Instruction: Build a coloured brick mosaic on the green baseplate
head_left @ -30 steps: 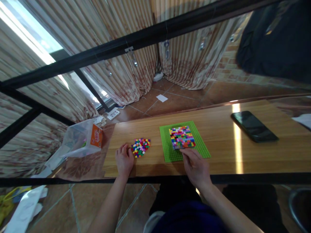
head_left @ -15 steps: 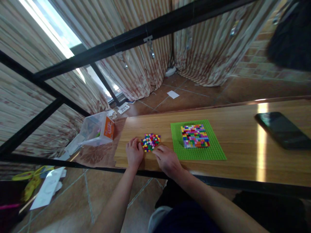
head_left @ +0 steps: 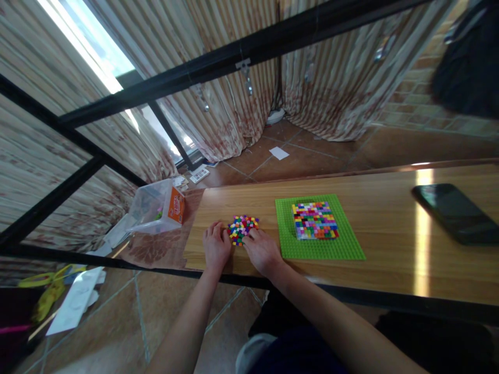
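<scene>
A small heap of tiny coloured bricks (head_left: pixel 242 227) lies on the wooden table (head_left: pixel 390 249) near its left end. My left hand (head_left: pixel 215 248) rests curled on the table, touching the heap's left side. My right hand (head_left: pixel 262 251) reaches into the heap's near right edge with its fingers bent down onto the bricks; what they pinch is hidden. To the right lies a green baseplate (head_left: pixel 346 244) with a many-coloured block of bricks (head_left: pixel 314 220) built on it.
A dark phone (head_left: pixel 456 213) lies on the table at the right. Off the table's left end, a clear plastic box with an orange label (head_left: pixel 158 206) lies on the floor among papers. Black frame bars (head_left: pixel 234 52) cross overhead.
My right hand has left the coloured block on the baseplate and moved left to the loose heap. The view has swung left, so the phone sits further right.
</scene>
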Demonstrator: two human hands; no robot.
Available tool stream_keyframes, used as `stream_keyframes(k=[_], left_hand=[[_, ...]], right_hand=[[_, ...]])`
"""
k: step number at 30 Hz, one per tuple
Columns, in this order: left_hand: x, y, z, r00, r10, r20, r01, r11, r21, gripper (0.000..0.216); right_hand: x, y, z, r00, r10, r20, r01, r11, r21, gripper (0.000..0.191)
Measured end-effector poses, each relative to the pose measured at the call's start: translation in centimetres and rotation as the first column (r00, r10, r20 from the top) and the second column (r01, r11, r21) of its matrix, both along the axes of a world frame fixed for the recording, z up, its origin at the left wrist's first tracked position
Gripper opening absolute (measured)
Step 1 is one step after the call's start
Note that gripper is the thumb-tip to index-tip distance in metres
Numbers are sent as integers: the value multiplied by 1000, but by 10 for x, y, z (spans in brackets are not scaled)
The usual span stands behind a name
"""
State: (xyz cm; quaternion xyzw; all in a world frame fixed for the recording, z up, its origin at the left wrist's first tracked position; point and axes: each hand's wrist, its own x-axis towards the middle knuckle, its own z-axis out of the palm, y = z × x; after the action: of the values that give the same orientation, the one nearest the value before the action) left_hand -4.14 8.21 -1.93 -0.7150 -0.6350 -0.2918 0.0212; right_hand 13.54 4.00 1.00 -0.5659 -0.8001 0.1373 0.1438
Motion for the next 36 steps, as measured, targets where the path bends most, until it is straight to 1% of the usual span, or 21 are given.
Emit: stream_keyframes(k=[5,12,17,21,26,29,32,36], left_hand=[[1,0,2,1000,-1,-2,1,1000,-9,31],[0,0,2,1000,-5,7,5,1000,11,30],[-1,1,1,1000,-11,-13,11,1000,3,30],[-2,1,0,1000,-11,-9,11,1000,20,30],[-2,1,1,999,-22,-24,23,1000,20,29],[-3,1,2,999,-27,-23,27,999,21,29],[-3,1,2,1000,-23,-17,23,999,22,29],[-3,2,1,1000,-26,-9,26,999,24,28]], right_hand=[[4,-2,-6,999,-31,-28,33,997,72,25],[8,-4,-12,995,-14,-102,25,994,102,18],[8,-13,-19,991,14,-136,12,983,186,14],[15,-25,-22,975,29,-222,25,971,237,16],[28,-42,-21,940,6,-341,86,964,253,20],[35,-51,-19,914,-30,-405,147,955,259,21],[45,-59,-20,883,-65,-464,212,938,274,25],[63,-72,-21,834,-113,-540,282,929,240,25]])
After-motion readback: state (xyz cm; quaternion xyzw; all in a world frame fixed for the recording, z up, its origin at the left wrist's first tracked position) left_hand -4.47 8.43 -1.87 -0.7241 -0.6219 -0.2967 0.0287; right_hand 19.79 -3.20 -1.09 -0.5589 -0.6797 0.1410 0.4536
